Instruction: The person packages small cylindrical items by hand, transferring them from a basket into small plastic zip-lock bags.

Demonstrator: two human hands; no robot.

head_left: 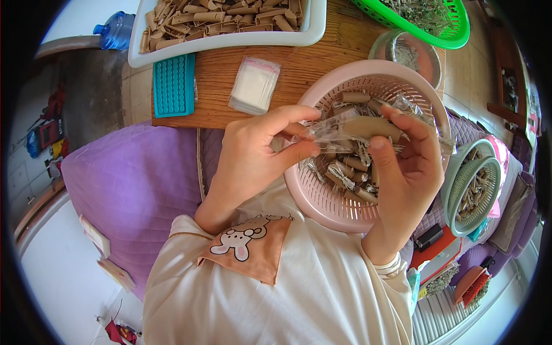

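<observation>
Over a pink slotted basket, my right hand grips a brown cardboard-like tube between thumb and fingers. A clear plastic bag extends leftward from the tube and seems to wrap part of it. My left hand pinches the bag's loose end between thumb and forefinger. Beneath the hands, the basket holds several similar brown tubes, many with crinkled clear wrapping. How far the tube sits inside the bag is hard to make out.
On the wooden table are a white bin of brown tubes, a teal ridged tray and a stack of clear bags. A green basket and a glass bowl stand far right; a pale green basket sits at right.
</observation>
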